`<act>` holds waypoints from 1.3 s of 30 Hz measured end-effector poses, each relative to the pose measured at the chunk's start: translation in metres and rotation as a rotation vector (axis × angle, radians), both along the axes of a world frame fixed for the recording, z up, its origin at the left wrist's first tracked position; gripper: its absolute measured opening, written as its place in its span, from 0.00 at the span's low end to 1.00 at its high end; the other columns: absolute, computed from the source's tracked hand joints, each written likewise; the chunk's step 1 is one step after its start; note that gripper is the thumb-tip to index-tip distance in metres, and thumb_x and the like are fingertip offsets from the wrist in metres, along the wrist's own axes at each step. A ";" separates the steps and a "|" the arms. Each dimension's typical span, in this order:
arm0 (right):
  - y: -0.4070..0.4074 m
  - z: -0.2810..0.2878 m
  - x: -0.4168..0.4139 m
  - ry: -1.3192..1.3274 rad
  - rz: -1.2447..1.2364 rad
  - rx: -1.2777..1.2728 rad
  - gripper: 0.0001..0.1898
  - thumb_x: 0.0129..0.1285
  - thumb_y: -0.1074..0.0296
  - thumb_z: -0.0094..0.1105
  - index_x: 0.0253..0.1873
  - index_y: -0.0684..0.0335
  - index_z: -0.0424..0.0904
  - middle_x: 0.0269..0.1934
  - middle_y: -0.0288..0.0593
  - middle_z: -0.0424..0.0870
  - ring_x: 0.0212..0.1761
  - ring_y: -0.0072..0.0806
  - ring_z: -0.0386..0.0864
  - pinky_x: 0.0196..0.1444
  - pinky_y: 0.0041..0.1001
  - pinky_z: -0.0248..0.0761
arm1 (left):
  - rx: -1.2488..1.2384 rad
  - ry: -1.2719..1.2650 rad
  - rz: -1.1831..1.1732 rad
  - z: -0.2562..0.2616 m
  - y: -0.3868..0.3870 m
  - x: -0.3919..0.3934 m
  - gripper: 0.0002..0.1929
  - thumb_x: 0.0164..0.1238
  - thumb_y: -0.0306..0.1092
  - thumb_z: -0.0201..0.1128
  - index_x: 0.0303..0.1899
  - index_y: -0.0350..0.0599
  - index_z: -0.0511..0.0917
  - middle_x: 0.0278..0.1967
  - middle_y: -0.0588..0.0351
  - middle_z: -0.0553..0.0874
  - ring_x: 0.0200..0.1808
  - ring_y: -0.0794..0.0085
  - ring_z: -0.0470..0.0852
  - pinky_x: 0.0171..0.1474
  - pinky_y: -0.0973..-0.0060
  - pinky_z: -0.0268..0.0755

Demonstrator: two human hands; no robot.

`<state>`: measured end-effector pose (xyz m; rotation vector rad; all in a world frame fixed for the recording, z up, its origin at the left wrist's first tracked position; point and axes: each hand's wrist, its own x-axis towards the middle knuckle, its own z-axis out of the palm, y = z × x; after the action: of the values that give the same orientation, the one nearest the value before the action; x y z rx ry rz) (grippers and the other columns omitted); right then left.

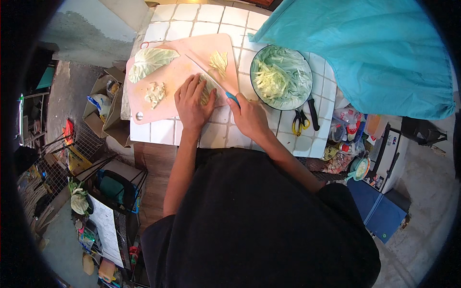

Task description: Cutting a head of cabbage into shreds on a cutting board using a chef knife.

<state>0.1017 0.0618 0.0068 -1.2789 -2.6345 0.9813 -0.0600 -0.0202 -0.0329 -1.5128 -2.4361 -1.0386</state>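
Note:
My left hand (193,102) presses a piece of cabbage (206,94) onto the pink cutting board (173,108); the palm and fingers hide much of it. In my right hand (251,117) is the blue handle of a kitchen knife (208,75). Its long blade slants to the upper left, along the right side of the held cabbage. Beyond the blade lies a small heap of cabbage shreds (218,63). A larger cabbage wedge (151,63) rests at the board's upper left, with chopped pale pieces (155,94) below it.
Right of the board stands a bowl (306,90) of shredded cabbage (272,81). Yellow-handled scissors (300,123) and a black-handled utensil (313,115) lie near it on the white tiled table (165,131). A turquoise cloth (378,54) hangs at the upper right. Cardboard boxes (114,118) stand left.

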 end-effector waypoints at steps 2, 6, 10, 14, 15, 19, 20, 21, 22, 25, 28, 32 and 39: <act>-0.007 -0.003 0.008 0.019 -0.013 -0.015 0.20 0.79 0.50 0.49 0.45 0.65 0.75 0.27 0.63 0.84 0.31 0.62 0.84 0.35 0.56 0.75 | -0.001 -0.005 -0.006 0.002 0.002 0.001 0.18 0.61 0.39 0.75 0.50 0.42 0.86 0.60 0.53 0.86 0.67 0.61 0.79 0.67 0.62 0.65; -0.013 0.002 0.018 -0.012 -0.018 -0.098 0.20 0.79 0.50 0.48 0.45 0.65 0.75 0.27 0.64 0.84 0.32 0.63 0.83 0.34 0.57 0.74 | -0.016 0.004 -0.004 0.001 0.002 -0.001 0.18 0.59 0.39 0.76 0.50 0.43 0.87 0.60 0.52 0.86 0.67 0.61 0.79 0.67 0.61 0.65; -0.018 0.004 0.020 -0.059 -0.027 -0.107 0.20 0.79 0.50 0.48 0.45 0.65 0.74 0.27 0.65 0.83 0.32 0.64 0.83 0.34 0.57 0.74 | -0.001 -0.002 -0.006 0.000 0.003 0.000 0.19 0.58 0.38 0.76 0.50 0.44 0.87 0.60 0.52 0.86 0.67 0.61 0.79 0.67 0.62 0.65; -0.025 0.003 0.023 -0.066 -0.038 -0.100 0.20 0.79 0.50 0.48 0.44 0.65 0.74 0.27 0.65 0.83 0.31 0.65 0.83 0.34 0.57 0.74 | -0.001 -0.002 -0.005 -0.001 0.002 0.000 0.19 0.58 0.38 0.76 0.50 0.43 0.87 0.60 0.53 0.86 0.67 0.61 0.79 0.67 0.62 0.65; -0.025 0.003 0.025 -0.057 -0.037 -0.091 0.20 0.79 0.51 0.48 0.44 0.66 0.74 0.27 0.65 0.83 0.31 0.65 0.83 0.34 0.57 0.74 | 0.002 -0.006 -0.004 -0.001 0.002 0.000 0.19 0.58 0.38 0.76 0.50 0.43 0.87 0.60 0.53 0.86 0.67 0.61 0.79 0.67 0.62 0.65; -0.027 0.007 0.031 -0.068 -0.032 -0.089 0.19 0.80 0.52 0.49 0.44 0.66 0.73 0.27 0.66 0.83 0.31 0.66 0.82 0.34 0.57 0.74 | -0.014 -0.014 -0.005 0.000 0.001 0.000 0.19 0.58 0.38 0.76 0.51 0.44 0.87 0.60 0.53 0.86 0.67 0.62 0.79 0.67 0.62 0.65; -0.027 0.007 0.032 -0.069 -0.030 -0.089 0.19 0.80 0.52 0.49 0.44 0.66 0.73 0.27 0.66 0.83 0.31 0.66 0.82 0.34 0.57 0.74 | -0.013 -0.012 -0.003 0.001 0.002 0.000 0.19 0.58 0.38 0.76 0.51 0.44 0.87 0.60 0.53 0.86 0.67 0.62 0.79 0.67 0.62 0.65; -0.027 0.008 0.034 -0.067 -0.031 -0.105 0.19 0.80 0.52 0.49 0.44 0.66 0.73 0.27 0.66 0.82 0.31 0.66 0.82 0.34 0.58 0.74 | -0.013 -0.011 -0.005 0.001 0.002 0.001 0.19 0.58 0.38 0.76 0.51 0.44 0.87 0.60 0.54 0.86 0.67 0.62 0.79 0.67 0.62 0.65; -0.027 0.008 0.036 -0.065 -0.031 -0.120 0.19 0.80 0.52 0.49 0.44 0.66 0.73 0.27 0.66 0.82 0.31 0.66 0.82 0.34 0.58 0.73 | -0.014 -0.013 -0.006 0.001 0.002 0.001 0.19 0.58 0.38 0.76 0.51 0.44 0.87 0.60 0.54 0.86 0.67 0.62 0.79 0.67 0.62 0.65; -0.027 0.014 0.037 -0.075 -0.029 -0.125 0.19 0.79 0.52 0.49 0.44 0.66 0.73 0.27 0.66 0.82 0.31 0.66 0.82 0.34 0.58 0.73 | -0.018 -0.010 -0.004 0.001 0.000 0.000 0.20 0.58 0.38 0.76 0.51 0.44 0.87 0.60 0.54 0.86 0.67 0.62 0.79 0.67 0.62 0.65; -0.032 0.012 0.039 -0.106 -0.040 -0.136 0.20 0.79 0.52 0.49 0.44 0.66 0.74 0.27 0.66 0.83 0.32 0.66 0.82 0.35 0.58 0.73 | -0.022 -0.001 0.003 -0.001 -0.001 -0.001 0.19 0.58 0.38 0.76 0.51 0.44 0.87 0.60 0.53 0.86 0.66 0.62 0.79 0.67 0.62 0.65; -0.023 -0.007 0.022 -0.005 -0.063 -0.156 0.20 0.79 0.51 0.49 0.45 0.66 0.74 0.28 0.66 0.83 0.33 0.66 0.82 0.35 0.58 0.73 | -0.009 -0.016 -0.023 0.002 0.001 -0.002 0.19 0.59 0.37 0.76 0.52 0.43 0.87 0.61 0.53 0.86 0.67 0.61 0.79 0.67 0.61 0.64; -0.025 -0.001 0.041 -0.059 -0.024 -0.131 0.20 0.79 0.51 0.50 0.46 0.66 0.74 0.28 0.65 0.83 0.33 0.66 0.83 0.36 0.59 0.73 | -0.010 -0.011 -0.036 -0.001 0.002 -0.003 0.22 0.59 0.37 0.76 0.54 0.41 0.85 0.62 0.51 0.85 0.67 0.59 0.78 0.68 0.60 0.63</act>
<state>0.1423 0.0365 0.0061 -1.3832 -2.6307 1.1475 -0.0630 -0.0184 -0.0335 -1.5632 -2.4338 -1.0462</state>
